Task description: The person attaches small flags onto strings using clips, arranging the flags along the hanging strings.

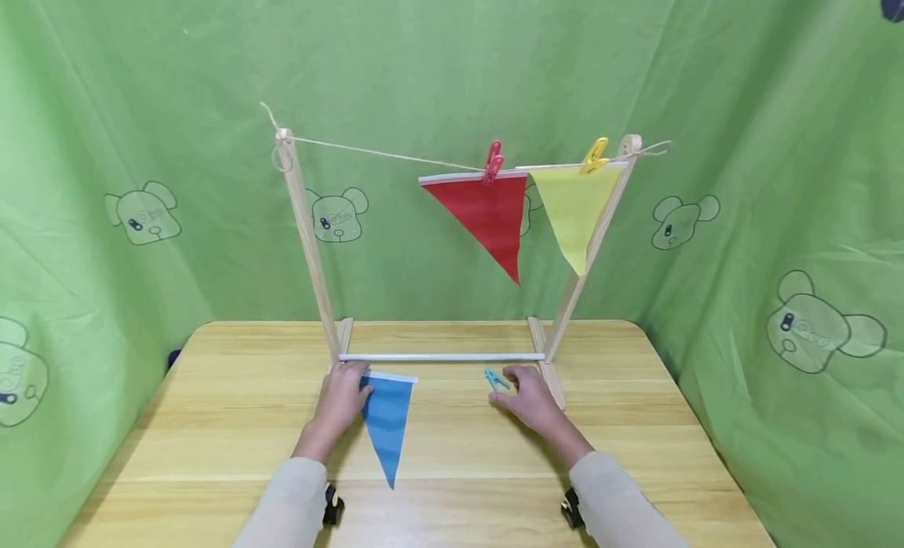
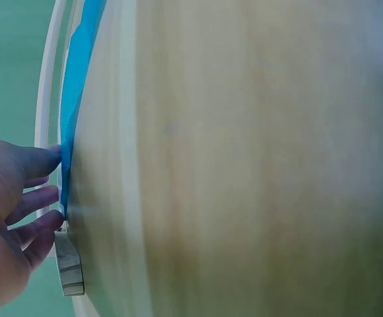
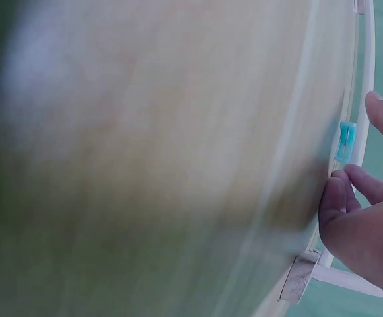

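A blue triangular pennant (image 1: 388, 422) with a white top band lies on the table. At its upper left corner, my left hand (image 1: 342, 395) touches it with fingertips and thumb spread apart, as the left wrist view of the blue cloth (image 2: 78, 72) also shows. To the right, a light blue clothespin (image 1: 497, 379) rests on the table. My right hand (image 1: 530, 399) is beside it, thumb and fingers apart around its near side; the right wrist view shows a small gap between the fingers and the clothespin (image 3: 345, 140).
Behind the hands stands a wooden frame (image 1: 311, 242) with a white crossbar (image 1: 441, 357) and a string (image 1: 381, 151) on top. A red pennant (image 1: 487, 214) hangs by a red clothespin (image 1: 492, 163), a yellow pennant (image 1: 575, 210) by a yellow clothespin (image 1: 595, 155). Green curtain surrounds the table.
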The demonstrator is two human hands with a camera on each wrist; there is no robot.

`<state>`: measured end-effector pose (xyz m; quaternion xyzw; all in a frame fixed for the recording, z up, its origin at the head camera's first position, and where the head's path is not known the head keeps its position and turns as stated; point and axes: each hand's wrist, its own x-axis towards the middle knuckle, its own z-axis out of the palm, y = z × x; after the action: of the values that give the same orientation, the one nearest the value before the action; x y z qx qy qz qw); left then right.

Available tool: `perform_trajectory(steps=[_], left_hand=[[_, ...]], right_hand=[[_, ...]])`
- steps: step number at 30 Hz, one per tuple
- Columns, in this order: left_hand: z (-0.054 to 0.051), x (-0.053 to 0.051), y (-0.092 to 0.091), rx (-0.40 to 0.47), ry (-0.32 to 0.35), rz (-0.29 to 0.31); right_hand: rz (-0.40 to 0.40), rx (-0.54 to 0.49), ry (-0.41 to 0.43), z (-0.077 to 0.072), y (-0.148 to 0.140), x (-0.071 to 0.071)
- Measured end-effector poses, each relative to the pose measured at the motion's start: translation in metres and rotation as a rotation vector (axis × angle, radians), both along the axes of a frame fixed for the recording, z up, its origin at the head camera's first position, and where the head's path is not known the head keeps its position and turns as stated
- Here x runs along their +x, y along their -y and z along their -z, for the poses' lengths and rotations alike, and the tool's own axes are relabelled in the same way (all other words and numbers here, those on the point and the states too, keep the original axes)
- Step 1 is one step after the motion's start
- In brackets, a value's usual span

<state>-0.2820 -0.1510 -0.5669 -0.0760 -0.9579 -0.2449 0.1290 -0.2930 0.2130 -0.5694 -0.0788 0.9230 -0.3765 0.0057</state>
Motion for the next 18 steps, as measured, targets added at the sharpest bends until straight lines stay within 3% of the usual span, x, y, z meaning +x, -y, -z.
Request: perform_trajectory(steps=[18], left_hand=[[-0.001,-0.0015,-0.0012,0.043,0.104,-0.033]], right_hand=[[0.058,0.079,0.016,-0.0002,0.0052,0.0025]])
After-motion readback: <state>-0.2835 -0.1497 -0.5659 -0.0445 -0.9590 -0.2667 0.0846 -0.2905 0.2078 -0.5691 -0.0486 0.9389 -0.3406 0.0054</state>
